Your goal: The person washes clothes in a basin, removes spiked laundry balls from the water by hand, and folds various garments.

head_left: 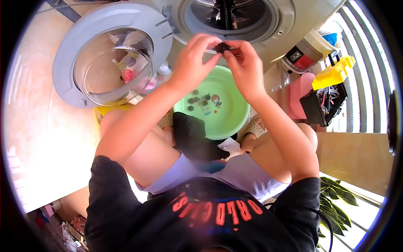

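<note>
My left hand [194, 59] and my right hand [247, 67] meet in front of the washing machine's opening. Their fingertips pinch a small, dark, jagged-edged piece [221, 47] between them; its kind is not clear. Below them sits a light green basin [233, 113] with a cartoon figure printed on its bottom. Several small dark spiky pieces [194, 100] lie on the left side of the basin floor. A black cloth [189, 130] hangs over the basin's near left rim.
The open washing machine door [67, 63] stands to the left of the drum [235, 17]. At the right are a white bucket [300, 56], a pink container [297, 94] and a black toolbox [323, 107] with its yellow lid [333, 73] raised. A plant [336, 206] is at lower right.
</note>
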The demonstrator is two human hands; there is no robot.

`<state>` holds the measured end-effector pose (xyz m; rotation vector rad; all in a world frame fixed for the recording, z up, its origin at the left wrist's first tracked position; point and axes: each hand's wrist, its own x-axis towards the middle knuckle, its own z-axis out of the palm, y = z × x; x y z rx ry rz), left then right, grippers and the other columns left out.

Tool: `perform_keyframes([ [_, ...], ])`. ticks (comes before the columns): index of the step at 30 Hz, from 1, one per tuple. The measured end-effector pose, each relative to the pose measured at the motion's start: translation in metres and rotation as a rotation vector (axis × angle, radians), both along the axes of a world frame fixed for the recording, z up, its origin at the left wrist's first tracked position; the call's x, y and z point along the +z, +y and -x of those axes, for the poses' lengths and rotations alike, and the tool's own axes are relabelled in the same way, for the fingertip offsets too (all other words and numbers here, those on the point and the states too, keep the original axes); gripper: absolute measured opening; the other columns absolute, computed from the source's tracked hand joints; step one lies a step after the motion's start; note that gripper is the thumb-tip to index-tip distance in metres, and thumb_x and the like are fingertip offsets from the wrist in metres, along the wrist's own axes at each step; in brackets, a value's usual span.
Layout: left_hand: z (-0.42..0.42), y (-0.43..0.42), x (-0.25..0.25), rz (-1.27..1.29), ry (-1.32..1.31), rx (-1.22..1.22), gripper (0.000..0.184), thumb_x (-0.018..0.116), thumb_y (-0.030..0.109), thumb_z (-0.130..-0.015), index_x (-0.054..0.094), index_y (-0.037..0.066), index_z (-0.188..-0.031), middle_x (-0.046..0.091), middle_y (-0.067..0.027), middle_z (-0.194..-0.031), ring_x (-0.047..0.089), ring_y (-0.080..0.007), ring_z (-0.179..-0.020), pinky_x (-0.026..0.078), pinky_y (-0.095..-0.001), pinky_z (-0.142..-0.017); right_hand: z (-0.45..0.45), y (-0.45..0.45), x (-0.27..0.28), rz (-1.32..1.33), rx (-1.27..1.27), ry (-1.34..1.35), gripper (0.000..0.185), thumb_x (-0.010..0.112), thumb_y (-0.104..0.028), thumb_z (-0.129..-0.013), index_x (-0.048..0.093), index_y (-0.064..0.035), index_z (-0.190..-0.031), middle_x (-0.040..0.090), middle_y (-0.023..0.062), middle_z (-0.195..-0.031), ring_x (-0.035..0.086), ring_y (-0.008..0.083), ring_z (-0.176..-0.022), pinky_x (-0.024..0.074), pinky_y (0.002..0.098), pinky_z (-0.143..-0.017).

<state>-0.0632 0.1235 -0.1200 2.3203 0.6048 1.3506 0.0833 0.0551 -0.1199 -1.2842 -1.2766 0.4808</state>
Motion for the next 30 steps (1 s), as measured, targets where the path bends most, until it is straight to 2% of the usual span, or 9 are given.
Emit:
perform_keyframes([
  [1, 0.007, -0.013, 0.019, -0.112, -0.033, -0.003, 0.031, 0.077, -0.002, -0.073, 0.062, 0.002, -0.100, 0.062, -0.0100, -0.099, 0.062, -0.0239, -0.086, 0.052, -0.0329, -0.077, 0.005, -0.014, 0.016, -0.165, 0.005, -0.038, 0.021, 0.065, 0.003, -0.083, 0.064, 0.0023, -0.104, 0.065, 0.0133, -0.101, 0.068, 0.0251, -0.084, 0.0546, 0.0311, -0.076],
  [3, 0.024, -0.036, 0.035, -0.340, -0.070, -0.056, 0.037, 0.080, -0.004, -0.069, 0.062, 0.002, -0.100, 0.063, -0.0130, -0.102, 0.063, -0.0271, -0.091, 0.054, -0.0360, -0.077, 0.007, -0.043, 0.033, -0.486, -0.068, -0.426, 0.024, 0.067, 0.008, -0.078, 0.064, 0.0042, -0.102, 0.064, 0.0157, -0.104, 0.068, 0.0265, -0.084, 0.0560, 0.0327, -0.074],
  [7, 0.031, -0.064, 0.022, -0.483, -0.408, -0.277, 0.026, 0.075, 0.002, -0.075, 0.064, 0.004, -0.099, 0.061, -0.0100, -0.100, 0.062, -0.0290, -0.089, 0.055, -0.0386, -0.070, 0.024, -0.076, 0.039, -0.836, 0.106, -0.461, 0.026, 0.070, 0.009, -0.070, 0.064, 0.0063, -0.095, 0.063, 0.0217, -0.102, 0.067, 0.0306, -0.076, 0.0573, 0.0355, -0.063],
  [12, 0.040, -0.082, 0.022, -0.437, -0.455, -0.452, 0.018, 0.074, 0.004, -0.075, 0.065, 0.008, -0.090, 0.060, -0.0059, -0.100, 0.064, -0.0263, -0.087, 0.057, -0.0352, -0.068, 0.022, -0.094, 0.032, -0.929, 0.188, -0.565, 0.020, 0.069, 0.000, -0.076, 0.062, -0.0012, -0.095, 0.062, 0.0149, -0.103, 0.066, 0.0248, -0.079, 0.0499, 0.0264, -0.056],
  [19, 0.053, -0.083, 0.043, -0.468, -0.359, -0.481, 0.010, 0.069, 0.002, -0.077, 0.064, 0.008, -0.082, 0.062, -0.0021, -0.098, 0.066, -0.0180, -0.088, 0.060, -0.0289, -0.073, 0.033, -0.102, 0.033, -0.927, 0.128, -0.534, 0.023, 0.064, -0.005, -0.080, 0.063, -0.0052, -0.103, 0.057, 0.0100, -0.107, 0.064, 0.0241, -0.084, 0.0516, 0.0284, -0.060],
  [21, 0.051, -0.088, 0.045, -0.486, -0.415, -0.450, 0.012, 0.067, -0.001, -0.075, 0.065, 0.010, -0.080, 0.061, 0.0013, -0.093, 0.065, -0.0131, -0.084, 0.057, -0.0258, -0.074, 0.036, -0.110, 0.036, -0.920, 0.153, -0.539, 0.020, 0.056, -0.013, -0.088, 0.064, -0.0058, -0.105, 0.054, 0.0096, -0.110, 0.063, 0.0232, -0.087, 0.0547, 0.0315, -0.063],
  [23, 0.046, -0.092, 0.044, -0.549, -0.519, -0.439, 0.012, 0.067, -0.001, -0.074, 0.065, 0.010, -0.080, 0.060, 0.0015, -0.092, 0.064, -0.0117, -0.084, 0.057, -0.0253, -0.075, 0.031, -0.116, 0.035, -0.930, 0.245, -0.583, 0.022, 0.054, -0.019, -0.091, 0.061, -0.0079, -0.109, 0.046, 0.0094, -0.110, 0.055, 0.0268, -0.085, 0.0575, 0.0343, -0.052],
  [27, 0.042, -0.101, 0.037, -0.602, -0.604, -0.423, 0.010, 0.067, 0.000, -0.075, 0.064, 0.006, -0.082, 0.060, 0.0007, -0.092, 0.061, -0.0108, -0.088, 0.057, -0.0256, -0.076, 0.031, -0.118, 0.034, -1.021, 0.269, -0.572, 0.022, 0.056, -0.018, -0.092, 0.063, -0.0110, -0.111, 0.047, 0.0052, -0.111, 0.055, 0.0221, -0.085, 0.0570, 0.0321, -0.052],
  [30, 0.041, -0.102, 0.036, -0.657, -0.630, -0.473, 0.009, 0.067, 0.001, -0.077, 0.063, 0.005, -0.085, 0.060, -0.0001, -0.094, 0.061, -0.0112, -0.089, 0.057, -0.0261, -0.077, 0.041, -0.119, 0.035, -1.047, 0.197, -0.491, 0.014, 0.056, -0.002, -0.088, 0.064, -0.0085, -0.097, 0.054, 0.0014, -0.111, 0.063, 0.0141, -0.088, 0.0529, 0.0285, -0.052],
])
